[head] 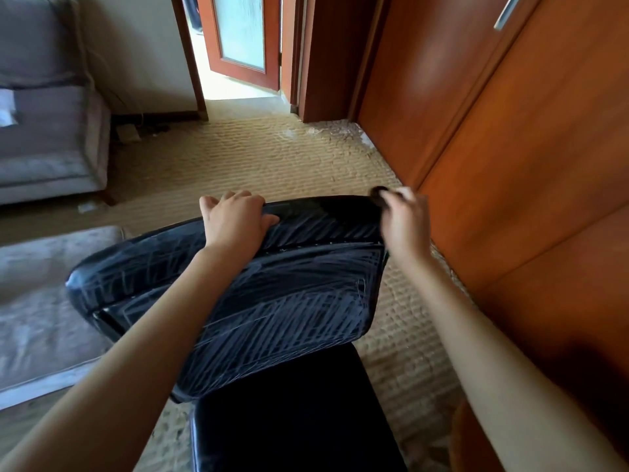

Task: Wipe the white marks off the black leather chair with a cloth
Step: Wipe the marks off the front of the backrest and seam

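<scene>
Black leather chair [289, 301] back, with white marks [306, 291] across nearly its whole face: wiping appears barely begun. Left hand [235, 216] curls over the top edge; right hand [403, 212], blurred, pinches a small dark wad [379, 192], probably the cloth, at the upper right corner; woven carpet [272, 158] lies beneath.

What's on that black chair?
White marks streak the black chair. The left hand grips its far edge; the right hand pinches a blurred dark object at the corner. The left forearm hides part.

Beige carpet [272, 158], gry sofa [51, 141], wood doors [510, 114], lit doorway [204, 63]
</scene>
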`<state>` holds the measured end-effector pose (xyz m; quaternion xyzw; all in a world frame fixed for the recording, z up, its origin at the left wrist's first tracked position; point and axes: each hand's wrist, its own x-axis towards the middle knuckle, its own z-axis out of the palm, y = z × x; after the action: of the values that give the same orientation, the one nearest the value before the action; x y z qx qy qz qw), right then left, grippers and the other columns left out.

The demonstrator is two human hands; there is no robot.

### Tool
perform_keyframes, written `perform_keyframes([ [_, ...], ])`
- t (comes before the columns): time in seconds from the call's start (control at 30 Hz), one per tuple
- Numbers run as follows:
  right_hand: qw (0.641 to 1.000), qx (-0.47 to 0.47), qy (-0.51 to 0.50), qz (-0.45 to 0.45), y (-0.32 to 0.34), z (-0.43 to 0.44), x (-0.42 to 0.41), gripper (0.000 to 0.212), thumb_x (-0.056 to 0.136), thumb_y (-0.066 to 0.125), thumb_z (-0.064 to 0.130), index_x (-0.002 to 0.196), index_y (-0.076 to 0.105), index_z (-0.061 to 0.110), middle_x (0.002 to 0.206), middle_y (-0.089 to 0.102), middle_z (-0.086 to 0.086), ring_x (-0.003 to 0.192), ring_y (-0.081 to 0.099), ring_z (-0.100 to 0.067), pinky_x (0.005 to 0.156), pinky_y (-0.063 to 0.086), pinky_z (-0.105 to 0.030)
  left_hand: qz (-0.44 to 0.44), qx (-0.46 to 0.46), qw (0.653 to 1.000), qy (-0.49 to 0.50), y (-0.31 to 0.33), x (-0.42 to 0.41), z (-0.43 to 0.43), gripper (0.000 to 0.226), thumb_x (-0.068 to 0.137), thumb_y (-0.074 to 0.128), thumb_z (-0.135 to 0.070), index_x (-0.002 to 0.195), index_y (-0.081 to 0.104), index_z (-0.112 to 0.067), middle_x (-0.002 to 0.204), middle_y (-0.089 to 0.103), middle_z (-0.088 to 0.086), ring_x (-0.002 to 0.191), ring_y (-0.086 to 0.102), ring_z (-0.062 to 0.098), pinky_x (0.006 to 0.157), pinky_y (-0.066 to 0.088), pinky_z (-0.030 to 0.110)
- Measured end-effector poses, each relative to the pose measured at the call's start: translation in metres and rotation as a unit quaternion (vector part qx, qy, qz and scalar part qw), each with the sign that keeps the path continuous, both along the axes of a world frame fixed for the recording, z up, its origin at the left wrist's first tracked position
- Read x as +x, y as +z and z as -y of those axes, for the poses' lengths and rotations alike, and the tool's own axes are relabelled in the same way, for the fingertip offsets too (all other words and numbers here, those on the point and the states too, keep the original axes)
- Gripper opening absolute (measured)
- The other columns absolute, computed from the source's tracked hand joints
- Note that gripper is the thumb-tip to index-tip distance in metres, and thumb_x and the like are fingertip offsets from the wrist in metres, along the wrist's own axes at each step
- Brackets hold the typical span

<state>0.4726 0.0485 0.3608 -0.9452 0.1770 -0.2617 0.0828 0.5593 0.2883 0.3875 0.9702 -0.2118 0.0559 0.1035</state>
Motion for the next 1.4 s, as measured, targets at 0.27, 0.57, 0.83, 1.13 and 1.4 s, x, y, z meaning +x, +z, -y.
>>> perform_keyframes([
  [0.27,0.995,0.082,-0.044,0.028,0.001,-0.044,0.002,0.026,0.088,0.058,0.0,0.113,0.065,-0.001,0.106,0.059,-0.018,0.1,0.055,-0.036,0.086,0.045,-0.038,-0.011,-0.018,1.0,0.005,-0.005,0.003,0.0,0.028,0.093,0.054,-0.04,0.099,0.063,-0.014,0.105,0.06,0.004,0.109,0.05,0.026,0.089,0.025,0.039],
  [0.57,0.99,0.009,0.136,0.024,0.012,-0.081,0.023,0.027,0.082,0.055,-0.003,0.107,0.067,-0.002,0.096,0.062,-0.018,0.091,0.057,-0.038,0.078,0.048,-0.042,-0.038,-0.03,0.998,0.031,0.017,0.008,-0.081,0.041,0.09,0.057,-0.046,0.117,0.06,-0.015,0.118,0.062,0.007,0.11,0.055,0.03,0.093,0.038,0.042],
  [0.83,0.993,0.045,0.104,0.02,0.013,-0.159,0.039,0.022,0.084,0.058,-0.004,0.103,0.067,-0.001,0.098,0.058,-0.018,0.093,0.054,-0.037,0.079,0.046,-0.04,-0.046,-0.042,0.996,0.064,0.01,0.01,-0.111,0.016,0.091,0.059,-0.028,0.097,0.067,-0.016,0.107,0.066,0.008,0.105,0.055,0.03,0.086,0.034,0.04],
  [1.13,0.997,0.054,0.042,-0.026,0.022,-0.084,0.041,0.027,0.085,0.054,0.0,0.108,0.068,0.005,0.105,0.059,-0.018,0.101,0.053,-0.038,0.086,0.045,-0.041,-0.029,-0.085,0.994,0.061,0.005,0.007,-0.114,0.016,0.091,0.059,-0.029,0.099,0.066,-0.016,0.107,0.065,0.005,0.108,0.054,0.029,0.086,0.034,0.039],
  [1.4,0.983,0.072,0.168,-0.002,0.02,-0.238,0.055,0.011,0.072,0.06,-0.008,0.081,0.065,-0.003,0.086,0.056,-0.021,0.082,0.054,-0.039,0.068,0.044,-0.04,-0.042,-0.07,0.995,0.056,0.003,0.012,-0.113,0.015,0.092,0.054,-0.025,0.1,0.066,-0.02,0.106,0.063,0.003,0.108,0.053,0.028,0.083,0.029,0.038],
])
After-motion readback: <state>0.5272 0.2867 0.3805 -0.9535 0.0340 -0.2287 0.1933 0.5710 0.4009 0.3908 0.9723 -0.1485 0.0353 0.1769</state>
